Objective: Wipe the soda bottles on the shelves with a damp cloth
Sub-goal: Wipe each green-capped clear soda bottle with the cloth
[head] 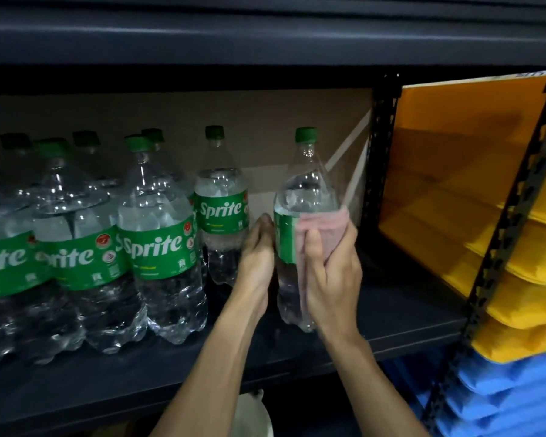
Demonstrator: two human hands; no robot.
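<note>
Rightmost soda bottle (300, 190) stands on the dark shelf (391, 323). Right hand (331, 272) grips a pink cloth (323, 228) round its label; left hand (256, 257), fingers straight, presses its other side. Other Sprite bottles (161, 241) crowd the left; a perforated post (380, 146) and yellow envelopes (454, 184) stand to the right.

Bare L hand (256, 258), bare R hand (333, 280)

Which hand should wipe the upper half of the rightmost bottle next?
Right. The right hand presses the pink cloth on the bottle's label; the left hand rests bare against its other side.
</note>
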